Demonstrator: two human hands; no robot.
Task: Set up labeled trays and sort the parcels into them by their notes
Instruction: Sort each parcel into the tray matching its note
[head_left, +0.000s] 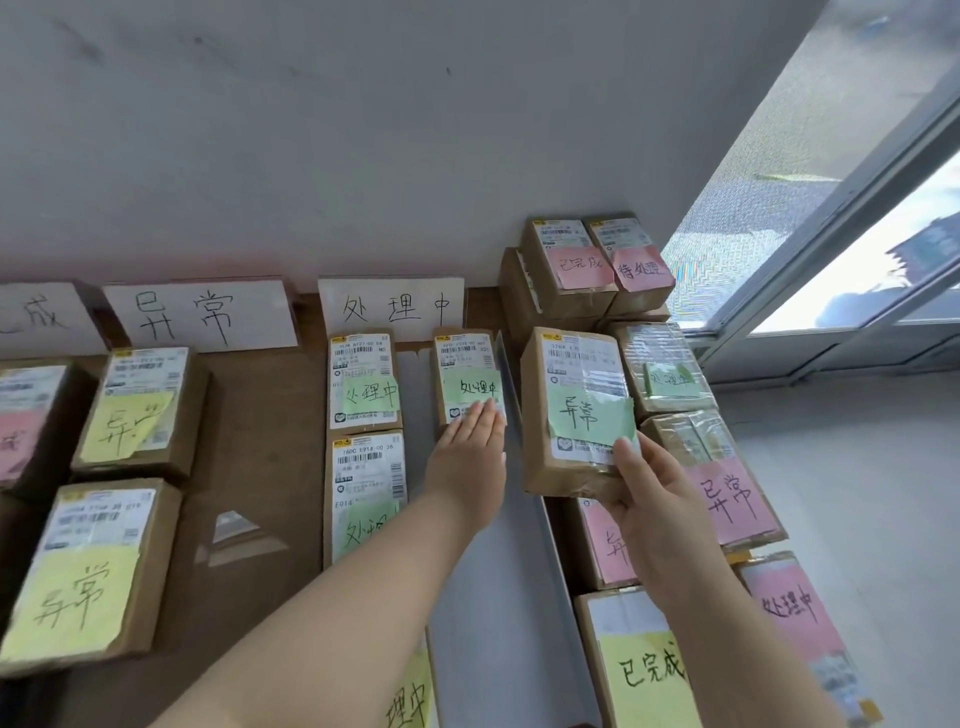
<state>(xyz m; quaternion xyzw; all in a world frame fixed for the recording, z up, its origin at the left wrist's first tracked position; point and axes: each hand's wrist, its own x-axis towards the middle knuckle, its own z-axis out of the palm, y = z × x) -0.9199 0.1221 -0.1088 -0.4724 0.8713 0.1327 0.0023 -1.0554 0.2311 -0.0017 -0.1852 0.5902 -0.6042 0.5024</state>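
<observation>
The brown cardboard parcel with a green 异常 note (576, 410) is lifted right of centre, its near-right corner pinched by the right hand (660, 499) — stiff, seemingly light, best held by its edges. The left hand (470, 447) lies flat and open on a green-noted parcel (467, 379) in the white 处理中 tray (514, 364).

White wall cards read 异常 (200, 315) and 处理中 (390, 307); the parcel in the right hand (660, 512) bears a green note 异常 (589, 415), the parcel under the left hand (470, 452) a green note 处理中 (474, 387).
</observation>
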